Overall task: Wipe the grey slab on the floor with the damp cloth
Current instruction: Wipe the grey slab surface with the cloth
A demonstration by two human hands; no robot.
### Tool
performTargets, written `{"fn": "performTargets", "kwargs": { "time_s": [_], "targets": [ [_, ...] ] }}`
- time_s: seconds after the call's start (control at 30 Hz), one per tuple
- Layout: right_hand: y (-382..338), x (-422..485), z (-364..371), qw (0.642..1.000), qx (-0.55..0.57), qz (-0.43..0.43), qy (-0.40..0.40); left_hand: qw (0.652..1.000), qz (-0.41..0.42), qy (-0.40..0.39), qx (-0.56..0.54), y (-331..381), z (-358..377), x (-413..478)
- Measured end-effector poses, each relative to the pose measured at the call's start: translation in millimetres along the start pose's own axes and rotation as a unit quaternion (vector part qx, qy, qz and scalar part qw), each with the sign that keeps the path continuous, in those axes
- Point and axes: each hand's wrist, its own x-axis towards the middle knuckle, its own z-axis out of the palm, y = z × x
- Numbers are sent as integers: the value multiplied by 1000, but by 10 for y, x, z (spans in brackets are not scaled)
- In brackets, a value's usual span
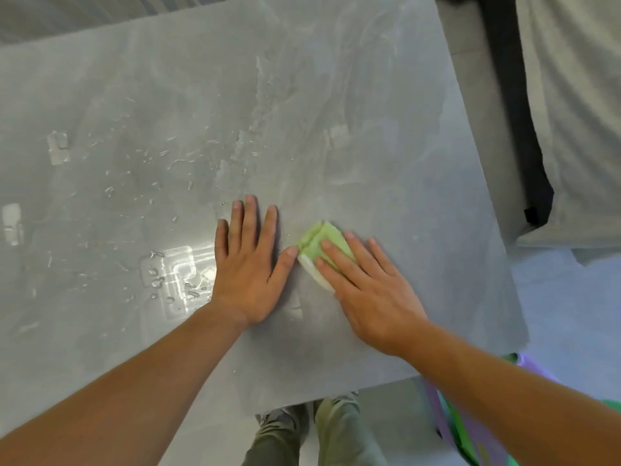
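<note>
Grey slab [336, 95] fills most of view. Folded green damp cloth [316, 243] on slab, front right, pressed flat under straight fingers of right hand [369, 290]. Left hand [248, 270] flat on slab, holding nothing. Water drops [158, 163] at left: wiping looks part done.

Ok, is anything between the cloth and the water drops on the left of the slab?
Yes. The left hand lies flat on the slab, directly left of the cloth under the right hand, with its thumb at the cloth's edge. The drops lie beyond that hand.
</note>
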Motion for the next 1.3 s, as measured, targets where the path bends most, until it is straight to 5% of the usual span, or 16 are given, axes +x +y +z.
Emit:
{"fn": "performTargets", "kwargs": {
  "time_s": [0.07,0.23,0.3,0.43,0.5,0.6,0.67,0.87,1.13,1.3],
  "targets": [
    [292,16,-28,999,-14,29,16,1000,1,1,5,-12,8,2],
    [515,291,-142,924,68,368,84,1000,5,8,22,-18,44,-4],
    [69,114,-25,943,48,320,76,1000,6,9,23,-13,56,2],
    [-226,-498,120,999,5,46,-7,1000,11,5,8,-4,27,4],
    [228,-507,54,994,3,104,16,999,31,9,9,39,16,-30],
    [881,-340,-156,935,52,345,61,997,75,8,-5,194,51,-127],
    [871,-346,-158,914,57,396,69,996,92,-1,-9,323,104,-198],
    [359,-971,4,910,78,405,35,996,76,-21,29,454,273,-240],
    [1329,7,-290,896,79,430,82,996,76,5,35,448,362,-250],
    [1007,-831,-158,916,61,392,54,997,62,19,39,478,372,-254]
  ]
}}
